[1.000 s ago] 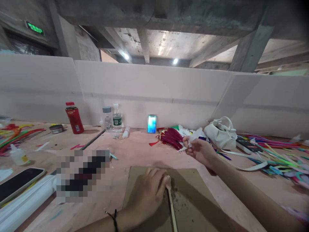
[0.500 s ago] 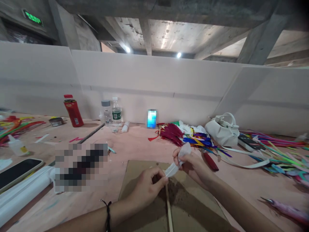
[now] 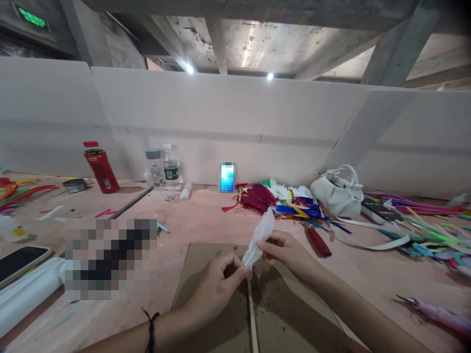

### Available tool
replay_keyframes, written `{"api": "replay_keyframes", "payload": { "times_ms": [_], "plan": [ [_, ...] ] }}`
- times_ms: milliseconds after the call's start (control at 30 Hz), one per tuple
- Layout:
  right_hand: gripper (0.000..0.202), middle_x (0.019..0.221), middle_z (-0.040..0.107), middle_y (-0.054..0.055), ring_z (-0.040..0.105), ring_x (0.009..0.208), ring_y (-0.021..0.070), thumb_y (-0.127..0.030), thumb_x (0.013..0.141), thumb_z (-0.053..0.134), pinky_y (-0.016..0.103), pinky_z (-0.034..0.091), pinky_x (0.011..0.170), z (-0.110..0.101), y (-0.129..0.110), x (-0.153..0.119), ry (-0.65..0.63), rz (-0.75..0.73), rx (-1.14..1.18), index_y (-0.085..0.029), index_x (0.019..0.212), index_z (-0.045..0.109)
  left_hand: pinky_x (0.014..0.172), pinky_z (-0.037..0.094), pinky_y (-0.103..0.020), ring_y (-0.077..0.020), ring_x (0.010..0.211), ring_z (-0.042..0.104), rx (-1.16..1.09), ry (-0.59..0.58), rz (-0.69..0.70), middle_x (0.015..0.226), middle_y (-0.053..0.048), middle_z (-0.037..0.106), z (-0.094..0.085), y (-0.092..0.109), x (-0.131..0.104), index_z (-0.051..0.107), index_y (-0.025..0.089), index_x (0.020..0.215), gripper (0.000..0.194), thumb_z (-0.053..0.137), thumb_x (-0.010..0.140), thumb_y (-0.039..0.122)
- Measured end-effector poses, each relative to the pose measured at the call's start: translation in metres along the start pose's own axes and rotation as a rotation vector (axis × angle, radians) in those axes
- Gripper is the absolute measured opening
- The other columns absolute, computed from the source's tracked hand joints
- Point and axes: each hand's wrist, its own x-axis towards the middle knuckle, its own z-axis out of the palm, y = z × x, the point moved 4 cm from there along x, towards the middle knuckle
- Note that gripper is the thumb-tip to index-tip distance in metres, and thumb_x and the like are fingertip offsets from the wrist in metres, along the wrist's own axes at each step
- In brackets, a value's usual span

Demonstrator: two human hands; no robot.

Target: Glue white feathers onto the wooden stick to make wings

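White feather (image 3: 260,234): up between the two hands, long axis tilted, lower tip toward the left fingers, broad end up and away, leaning right. Wooden stick (image 3: 252,314) runs from that lower tip back toward the wearer, near upright in view, over brown cardboard (image 3: 200,260). Feather and stick meet end to end at a slight bend; whether they touch or overlap cannot be told, the fingertips being in the way.

Left hand (image 3: 215,287): nearer the stick. Thumb and index closed to a narrow pinch at the stick's upper end, feather tip at the same spot; whether it is gripped too, cannot tell. Other fingers curled, a gap showing behind the pinch. Dark bracelet (image 3: 151,329) at the wrist.

Right hand (image 3: 289,252): nearer the feather's broad part. Thumb and index shut narrow on its right edge, roughly mid-length; remaining fingers loosely bent behind.

Surroundings: maroon bundle (image 3: 257,197) beyond the feather's top, mixed coloured strips (image 3: 301,210) beside it. Red handle (image 3: 318,241) lies beyond the right hand, to its right; pink tool (image 3: 437,314), metal tip pointing left, lies right of the right forearm. White bag (image 3: 338,193) stands farther back.
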Motion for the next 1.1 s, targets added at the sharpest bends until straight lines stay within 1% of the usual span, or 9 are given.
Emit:
{"api": "replay_keyframes", "payload": {
  "times_ms": [133,267,433,533,600,700,800,900,1100],
  "plan": [
    [0.035,0.076,0.065,0.002,0.053,0.070,0.0143,-0.049,0.073,0.081,0.029,0.040,0.069,-0.004,0.003,0.003,0.082,-0.002,0.037,-0.016,0.083,0.074,0.065,0.034,-0.027,-0.0175,0.069,0.049,0.011,0.021,-0.013,0.069,0.002,0.051,-0.002,0.006,-0.001,0.051,0.021,0.068,0.029,0.056,0.084,0.044],
    [0.039,0.082,0.066,0.004,0.058,0.073,0.0161,-0.055,0.071,0.077,0.029,0.044,0.068,-0.027,0.005,0.011,0.268,-0.064,0.000,-0.019,0.085,0.070,0.060,0.028,-0.027,-0.0157,0.065,0.042,0.088,0.135,-0.023,0.065,0.004,0.041,-0.011,0.007,0.001,0.043,0.022,0.064,0.028,0.053,0.082,0.042],
    [0.038,0.089,0.068,0.005,0.063,0.081,0.0213,-0.052,0.076,0.070,0.032,0.048,0.069,-0.088,0.018,0.037,0.543,-0.095,-0.197,-0.020,0.096,0.065,0.059,0.025,-0.027,-0.0148,0.061,0.038,0.189,0.260,-0.013,0.061,0.004,0.034,-0.020,-0.002,0.011,0.037,0.023,0.059,0.038,0.050,0.082,0.050],
    [0.027,0.112,0.069,0.009,0.063,0.104,0.0250,-0.038,0.087,0.066,0.037,0.050,0.088,-0.134,0.018,0.061,0.700,-0.083,-0.391,-0.019,0.105,0.065,0.057,0.020,-0.028,-0.0136,0.058,0.033,0.220,0.262,-0.003,0.060,0.004,0.029,-0.020,-0.007,0.015,0.032,0.023,0.057,0.043,0.049,0.083,0.054],
    [0.024,0.122,0.067,0.009,0.060,0.116,0.0253,-0.031,0.092,0.066,0.043,0.047,0.100,-0.159,0.014,0.079,0.736,-0.042,-0.524,-0.019,0.112,0.066,0.057,0.018,-0.029,-0.0132,0.058,0.030,0.224,0.253,0.008,0.060,0.004,0.025,-0.018,-0.008,0.015,0.029,0.024,0.056,0.045,0.047,0.084,0.054],
    [0.027,0.129,0.064,0.009,0.060,0.118,0.0268,-0.033,0.096,0.066,0.051,0.048,0.102,-0.187,0.008,0.107,0.779,0.084,-0.670,-0.017,0.118,0.066,0.056,0.016,-0.030,-0.0131,0.058,0.028,0.214,0.241,0.001,0.062,0.003,0.023,-0.018,-0.009,0.014,0.027,0.024,0.057,0.045,0.044,0.086,0.054],
    [0.030,0.130,0.063,0.010,0.063,0.114,0.0260,-0.035,0.098,0.065,0.050,0.053,0.098,-0.196,0.007,0.128,0.815,0.176,-0.734,-0.017,0.122,0.064,0.057,0.016,-0.030,-0.0135,0.059,0.028,0.217,0.232,-0.021,0.063,0.003,0.023,-0.018,-0.010,0.013,0.027,0.023,0.058,0.044,0.042,0.086,0.054],
    [0.031,0.128,0.064,0.009,0.065,0.110,0.0249,-0.035,0.098,0.065,0.047,0.055,0.094,-0.194,0.007,0.138,0.853,0.182,-0.741,-0.018,0.123,0.064,0.057,0.016,-0.030,-0.0135,0.060,0.029,0.224,0.224,-0.040,0.064,0.003,0.023,-0.018,-0.012,0.013,0.027,0.023,0.059,0.042,0.042,0.086,0.052],
    [0.027,0.127,0.064,0.009,0.062,0.115,0.0259,-0.035,0.098,0.064,0.050,0.051,0.100,-0.192,-0.017,0.118,1.066,0.039,-0.639,-0.018,0.119,0.065,0.057,0.017,-0.030,-0.0134,0.061,0.029,0.167,0.224,-0.003,0.064,0.003,0.024,-0.017,-0.009,0.012,0.028,0.023,0.059,0.041,0.046,0.087,0.047]
  ]
}}
